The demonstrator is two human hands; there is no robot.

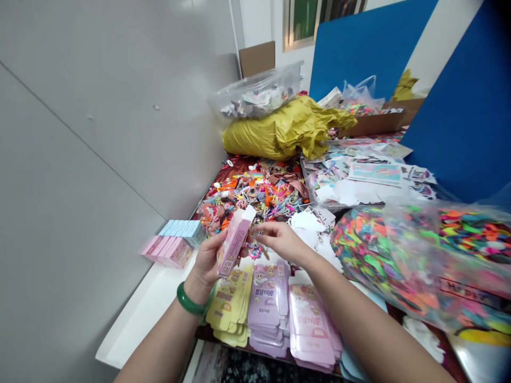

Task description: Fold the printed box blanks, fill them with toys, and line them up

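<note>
My left hand [207, 263], with a green bangle on the wrist, is closed around a small pink box [235, 239] held upright with its top flap open. My right hand [279, 239] is at the box's open end, fingers pinched on small colourful items I cannot make out. Below my hands lie flat stacks of unfolded box blanks: yellow [231, 308], purple [265, 303] and pink [313, 324]. A heap of colourful hair ties and clips [259, 191] lies just beyond my hands.
Finished pink boxes [167, 251] and blue boxes [183, 230] stand in rows at the left on a white board [136, 324]. A clear bag of coloured pieces [431, 255] fills the right. Farther back lie sticker sheets [371, 175], a yellow bag [287, 130] and a clear bin [259, 96]. A grey wall runs along the left.
</note>
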